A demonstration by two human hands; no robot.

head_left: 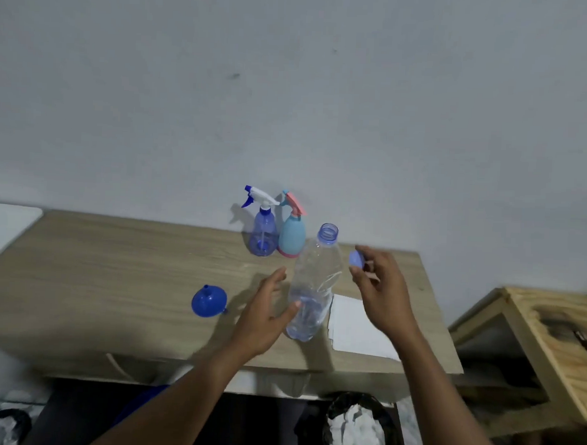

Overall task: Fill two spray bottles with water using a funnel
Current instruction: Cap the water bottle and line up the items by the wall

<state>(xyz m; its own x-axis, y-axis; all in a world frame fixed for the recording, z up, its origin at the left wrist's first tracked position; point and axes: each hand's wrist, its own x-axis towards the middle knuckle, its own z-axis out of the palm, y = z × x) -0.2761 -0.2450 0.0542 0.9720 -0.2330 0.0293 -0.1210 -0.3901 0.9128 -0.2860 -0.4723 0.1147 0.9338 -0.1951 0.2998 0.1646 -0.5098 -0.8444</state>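
Observation:
A clear plastic water bottle (311,289) stands uncapped on the wooden table (117,269), with water in its lower part. My left hand (265,318) is beside its base, thumb touching it, fingers spread. My right hand (379,285) holds the bottle's blue cap (356,258) just right of the neck. At the back by the wall stand two spray bottles side by side: a translucent blue one (263,236) with a white and blue trigger, and a light blue one (292,237) with a pink trigger. A blue funnel (209,301) lies on the table to the left.
White paper sheets (355,327) lie right of the water bottle. A wooden crate (547,347) stands at the right. Below the table edge is a bin with crumpled paper (355,427). A white surface (6,225) adjoins the table at the far left.

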